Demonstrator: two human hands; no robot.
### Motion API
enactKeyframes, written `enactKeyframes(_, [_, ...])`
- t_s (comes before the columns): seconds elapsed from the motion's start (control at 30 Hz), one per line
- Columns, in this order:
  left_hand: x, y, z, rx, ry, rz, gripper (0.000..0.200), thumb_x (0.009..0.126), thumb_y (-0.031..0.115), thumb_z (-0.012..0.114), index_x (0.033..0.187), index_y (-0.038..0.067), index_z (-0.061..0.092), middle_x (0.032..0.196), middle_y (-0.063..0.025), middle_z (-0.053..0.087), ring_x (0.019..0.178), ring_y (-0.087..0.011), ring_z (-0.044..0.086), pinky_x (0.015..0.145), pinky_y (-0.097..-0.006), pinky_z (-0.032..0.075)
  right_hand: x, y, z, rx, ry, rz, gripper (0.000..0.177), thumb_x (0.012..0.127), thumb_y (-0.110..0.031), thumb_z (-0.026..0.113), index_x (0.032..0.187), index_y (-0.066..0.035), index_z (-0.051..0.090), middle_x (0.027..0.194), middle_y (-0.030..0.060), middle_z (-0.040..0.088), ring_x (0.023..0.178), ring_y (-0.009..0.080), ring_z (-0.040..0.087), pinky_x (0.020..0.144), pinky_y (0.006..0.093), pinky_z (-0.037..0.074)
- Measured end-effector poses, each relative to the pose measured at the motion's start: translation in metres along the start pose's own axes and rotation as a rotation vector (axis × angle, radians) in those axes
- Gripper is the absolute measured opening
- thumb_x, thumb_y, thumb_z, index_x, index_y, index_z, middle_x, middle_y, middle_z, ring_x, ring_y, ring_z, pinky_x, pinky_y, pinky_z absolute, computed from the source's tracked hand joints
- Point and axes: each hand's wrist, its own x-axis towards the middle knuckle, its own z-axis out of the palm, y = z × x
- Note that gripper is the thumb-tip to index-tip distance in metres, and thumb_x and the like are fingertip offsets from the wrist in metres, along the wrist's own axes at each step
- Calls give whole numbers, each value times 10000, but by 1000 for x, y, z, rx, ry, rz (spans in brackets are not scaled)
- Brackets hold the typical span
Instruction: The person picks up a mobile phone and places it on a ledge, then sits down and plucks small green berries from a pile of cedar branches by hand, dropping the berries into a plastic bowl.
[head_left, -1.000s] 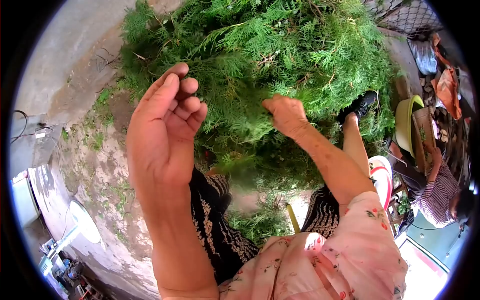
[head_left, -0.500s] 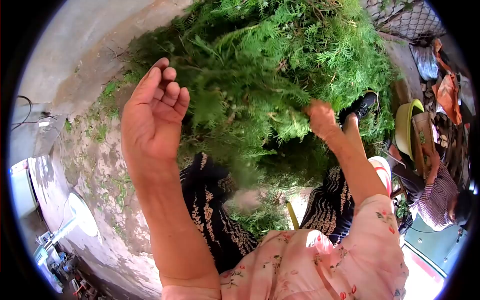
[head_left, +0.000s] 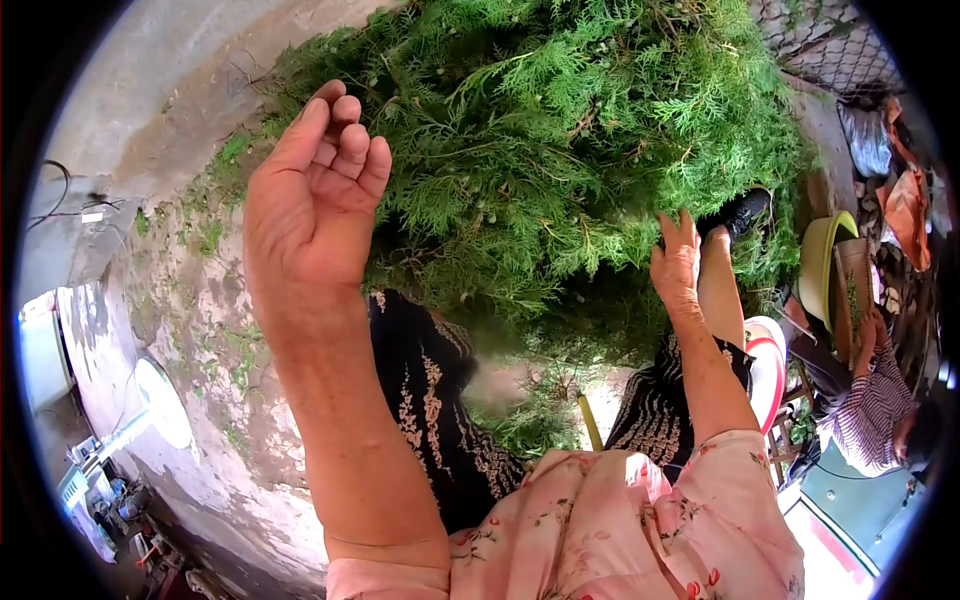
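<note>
A big heap of green, feathery evergreen branches (head_left: 540, 150) fills the upper middle of the view. On its left side my left hand (head_left: 315, 205) is raised with the palm turned up. Its fingers are loosely curled and slightly apart, and I see nothing on the palm. My right hand (head_left: 677, 262) is at the lower right edge of the heap. Its fingers are stretched out towards the sprigs, with no branch visibly held; whether the fingertips touch the foliage is hard to tell.
Below the heap, loose sprigs (head_left: 535, 425) lie between my knees. A yellow-green basin (head_left: 818, 265) stands at the right, near a co-worker in a striped shirt (head_left: 870, 420). A white fan (head_left: 163, 405) is at the left, and wire mesh (head_left: 835, 50) at the upper right.
My right hand has moved slightly right and down, away from the sprigs, and its fingers have straightened. The blurred branches now lie still. My left hand keeps nearly the same pose.
</note>
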Motion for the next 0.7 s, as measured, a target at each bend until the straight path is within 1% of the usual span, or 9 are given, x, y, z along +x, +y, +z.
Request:
enactKeyframes(0.07, [-2, -1, 3, 11, 10, 6, 150, 838, 89, 595, 962, 5, 589, 821, -39, 620, 663, -94, 572, 660, -268, 503, 10, -29, -4, 190, 172, -83, 380, 724, 26, 607, 1093, -46, 551, 1154, 186, 508, 1030, 351, 493, 872, 374, 423])
enactKeyframes(0.1, [-3, -2, 4, 20, 13, 8, 151, 835, 91, 599, 959, 7, 591, 821, -38, 620, 665, -94, 572, 662, -268, 502, 15, -54, -7, 473, 145, -122, 321, 740, 38, 582, 1054, -27, 560, 1050, 161, 567, 941, 323, 551, 804, 348, 462])
enactKeyframes(0.13, [-2, -2, 5, 22, 12, 4, 153, 834, 92, 600, 960, 7, 591, 820, -38, 619, 669, -95, 572, 664, -267, 501, 16, -79, -3, 528, -12, -142, 256, 761, 35, 558, 1011, -20, 572, 971, 150, 593, 866, 301, 590, 743, 335, 488])
enactKeyframes(0.17, [-1, -2, 4, 24, 13, 1, 155, 832, 93, 602, 960, 7, 591, 819, -37, 619, 674, -96, 571, 666, -266, 500, 16, -96, 14, 464, -102, -271, 218, 771, 30, 541, 981, -11, 583, 973, 166, 586, 865, 307, 594, 732, 351, 495])
enactKeyframes(0.2, [0, -3, 4, 26, 16, -3, 157, 831, 94, 603, 961, 7, 591, 819, -36, 618, 678, -96, 571, 669, -266, 499, 22, -121, 22, 521, -49, -445, 245, 778, 20, 534, 1019, -14, 563, 1018, 168, 571, 874, 320, 587, 728, 371, 498])
enactKeyframes(0.27, [0, -4, 6, 32, -10, -14, 158, 831, 94, 603, 961, 7, 589, 822, -36, 617, 681, -97, 569, 672, -265, 496, 32, -157, 59, 563, -174, -459, 388, 767, 5, 556, 1145, -34, 477, 1132, 163, 519, 886, 347, 580, 710, 379, 504])
enactKeyframes(0.47, [1, -3, 6, 11, -40, -35, 166, 858, 79, 559, 999, -8, 568, 837, -40, 606, 674, -105, 563, 689, -280, 489, 55, -196, 65, 12, -683, -244, 655, 717, -26, 626, 1286, -83, 308, 1167, 181, 454, 860, 360, 599, 685, 383, 505])
enactKeyframes(0.6, [0, -1, 6, 3, -35, -36, 173, 864, 72, 550, 1015, -12, 563, 837, -37, 604, 677, -101, 562, 695, -284, 488, 47, -183, 51, 56, -639, -219, 536, 753, -137, 616, 1243, -159, 399, 1034, 181, 525, 842, 355, 606, 693, 423, 493])
enactKeyframes(0.7, [-2, -2, 7, 17, -5, -27, 124, 852, 94, 569, 947, 15, 580, 815, -30, 601, 666, -98, 557, 682, -261, 480, 42, -162, 25, 292, -461, -111, 471, 733, -181, 633, 1175, -143, 475, 952, 166, 587, 838, 339, 605, 700, 417, 482])
